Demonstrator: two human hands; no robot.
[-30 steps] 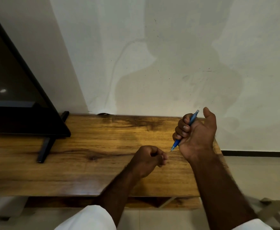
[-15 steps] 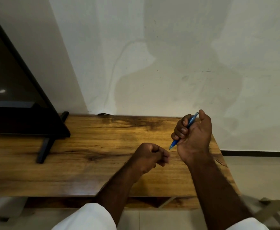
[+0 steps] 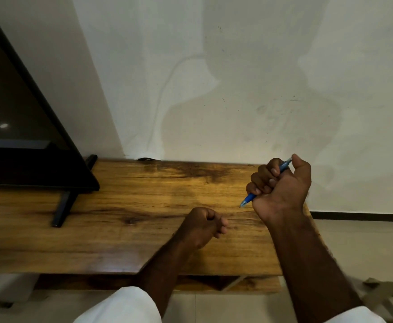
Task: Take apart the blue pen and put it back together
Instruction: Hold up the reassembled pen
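Observation:
My right hand (image 3: 282, 187) is closed in a fist around the blue pen (image 3: 249, 198), held above the right end of the wooden table (image 3: 121, 206). The pen slants, its tip pointing down-left out of the fist and its top end showing beside my thumb, which sits against that end. My left hand (image 3: 203, 226) hovers lower and to the left, fingers curled in; I cannot see anything held in it. A gap separates the left hand from the pen tip.
A black flat screen (image 3: 23, 127) on a slanted black stand (image 3: 63, 207) occupies the table's left end. A white wall rises behind the table. Tiled floor and a wooden frame (image 3: 382, 297) lie at the lower right.
My right thumb has come down onto the pen's top end. My left hand has dropped slightly away from the pen tip, staying curled.

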